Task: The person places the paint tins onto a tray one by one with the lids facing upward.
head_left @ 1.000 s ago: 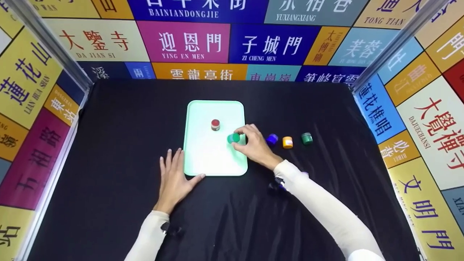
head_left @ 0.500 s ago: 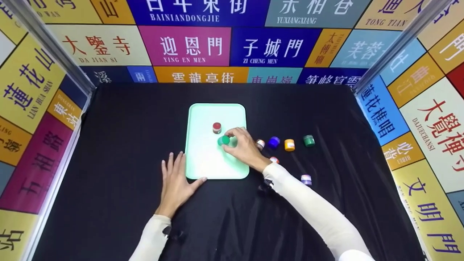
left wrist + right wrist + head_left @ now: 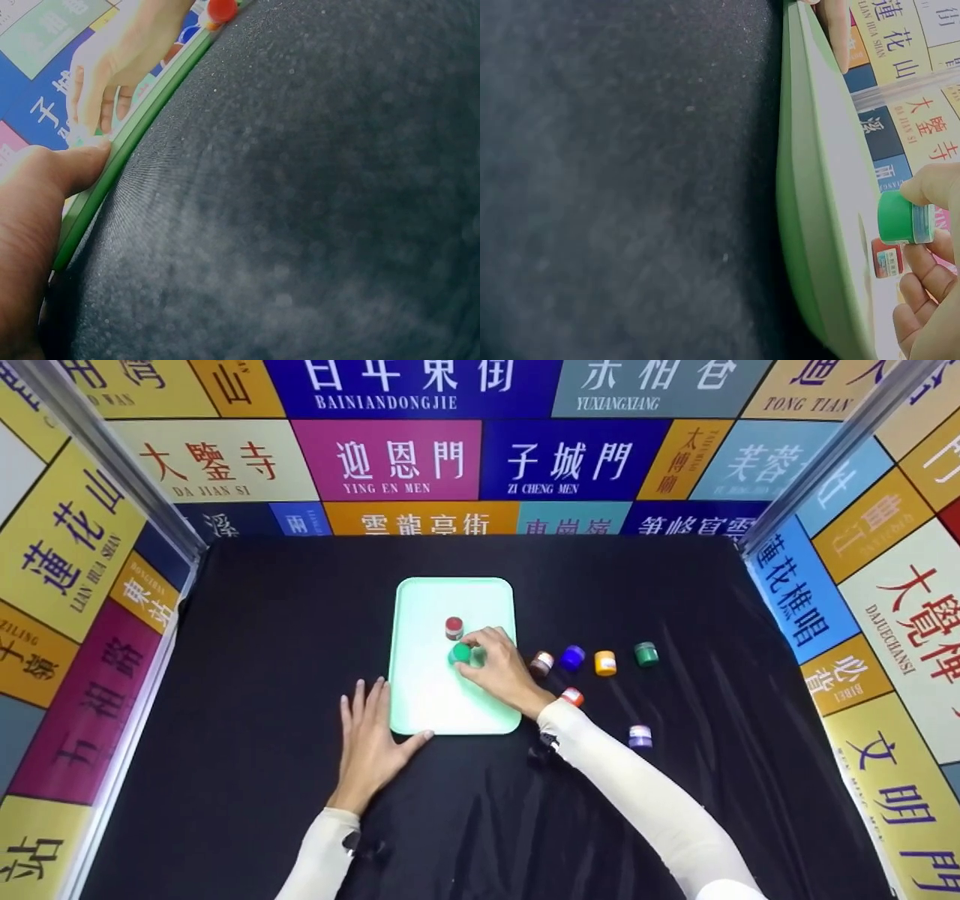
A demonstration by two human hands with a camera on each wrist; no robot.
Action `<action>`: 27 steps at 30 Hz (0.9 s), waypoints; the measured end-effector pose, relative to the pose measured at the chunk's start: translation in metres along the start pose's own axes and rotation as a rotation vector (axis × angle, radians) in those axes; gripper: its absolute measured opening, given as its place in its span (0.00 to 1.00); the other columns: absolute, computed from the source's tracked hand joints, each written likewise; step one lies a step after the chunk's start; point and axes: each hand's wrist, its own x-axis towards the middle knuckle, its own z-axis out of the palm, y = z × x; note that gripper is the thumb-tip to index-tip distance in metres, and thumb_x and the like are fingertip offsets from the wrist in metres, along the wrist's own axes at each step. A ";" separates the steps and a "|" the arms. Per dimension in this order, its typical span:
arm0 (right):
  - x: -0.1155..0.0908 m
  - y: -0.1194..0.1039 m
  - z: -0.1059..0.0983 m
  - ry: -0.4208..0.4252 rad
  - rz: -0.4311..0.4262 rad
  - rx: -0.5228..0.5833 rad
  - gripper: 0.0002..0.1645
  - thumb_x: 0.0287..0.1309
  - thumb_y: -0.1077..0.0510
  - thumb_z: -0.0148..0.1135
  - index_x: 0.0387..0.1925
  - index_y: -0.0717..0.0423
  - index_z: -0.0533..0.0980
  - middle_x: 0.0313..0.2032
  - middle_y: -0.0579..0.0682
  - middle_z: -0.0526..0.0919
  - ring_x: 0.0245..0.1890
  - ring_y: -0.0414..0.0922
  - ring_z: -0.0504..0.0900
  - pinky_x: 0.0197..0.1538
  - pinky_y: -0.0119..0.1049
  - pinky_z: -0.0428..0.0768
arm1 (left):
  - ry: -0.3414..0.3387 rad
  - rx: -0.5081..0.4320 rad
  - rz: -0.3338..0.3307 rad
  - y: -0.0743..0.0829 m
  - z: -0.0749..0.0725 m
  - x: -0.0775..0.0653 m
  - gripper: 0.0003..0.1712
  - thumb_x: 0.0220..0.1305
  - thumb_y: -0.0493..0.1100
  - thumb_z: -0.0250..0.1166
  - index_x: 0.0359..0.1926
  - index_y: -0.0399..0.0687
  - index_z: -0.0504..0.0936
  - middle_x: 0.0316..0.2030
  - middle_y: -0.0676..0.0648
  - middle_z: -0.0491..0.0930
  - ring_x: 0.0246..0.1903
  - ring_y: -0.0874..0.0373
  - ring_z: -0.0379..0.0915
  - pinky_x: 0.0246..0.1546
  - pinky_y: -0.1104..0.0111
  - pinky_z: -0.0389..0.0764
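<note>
Where the pale green tray [image 3: 420, 697] is bracketed at its near left corner by the left hand [image 3: 370, 746], straight fingers are laid along the left side and the thumb is rested on the near rim. If that touch is light, the tray could be skewed across the black cloth [image 3: 247, 675] by a push from the right.

Toward the tray's middle, just beside the red jar [image 3: 454, 628], the green jar [image 3: 460, 653] is pinched between thumb and fingers by the right hand [image 3: 499, 664]; whether its base is touching the tray cannot be told. The red jar could be toppled if bumped by its neighbour, and the green one tipped if the pinch is loosened unevenly. Farther right, the red-orange jar [image 3: 571, 697] could be rolled by a brush of the right sleeve [image 3: 607, 761].

Two hands and one tray are counted. Eight jars are seen: one red and one green within the tray's outline, then six on the cloth, namely one brown jar [image 3: 541, 664], the one red-orange, one blue jar [image 3: 573, 658], one yellow jar [image 3: 605, 663], one purple jar [image 3: 640, 736] and one dark green jar [image 3: 646, 654].
</note>
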 end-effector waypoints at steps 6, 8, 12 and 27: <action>0.005 -0.001 0.005 0.007 -0.005 0.001 0.21 0.62 0.57 0.80 0.55 0.58 0.87 0.49 0.52 0.89 0.52 0.52 0.79 0.58 0.44 0.79 | -0.002 -0.010 0.002 -0.001 0.002 0.001 0.67 0.63 0.74 0.74 0.84 0.32 0.61 0.82 0.31 0.62 0.86 0.31 0.43 0.84 0.36 0.35; 0.006 -0.002 0.007 0.005 -0.008 0.003 0.21 0.62 0.57 0.81 0.55 0.58 0.87 0.49 0.52 0.89 0.51 0.52 0.79 0.58 0.44 0.79 | -0.006 -0.011 0.000 -0.001 0.002 0.001 0.67 0.63 0.74 0.73 0.84 0.32 0.61 0.82 0.31 0.62 0.86 0.31 0.43 0.84 0.36 0.34; 0.008 -0.003 0.012 -0.003 -0.014 0.002 0.21 0.62 0.57 0.81 0.55 0.59 0.87 0.49 0.53 0.89 0.51 0.52 0.80 0.58 0.44 0.79 | -0.006 -0.009 -0.005 -0.002 0.002 0.000 0.68 0.63 0.75 0.73 0.84 0.32 0.61 0.82 0.31 0.62 0.86 0.32 0.42 0.84 0.36 0.34; 0.012 -0.002 0.025 0.005 0.000 -0.006 0.20 0.60 0.59 0.82 0.52 0.60 0.87 0.48 0.54 0.89 0.52 0.54 0.80 0.59 0.46 0.79 | 0.021 0.019 0.015 -0.002 0.002 0.001 0.67 0.62 0.75 0.74 0.84 0.32 0.62 0.82 0.32 0.63 0.85 0.30 0.46 0.84 0.34 0.39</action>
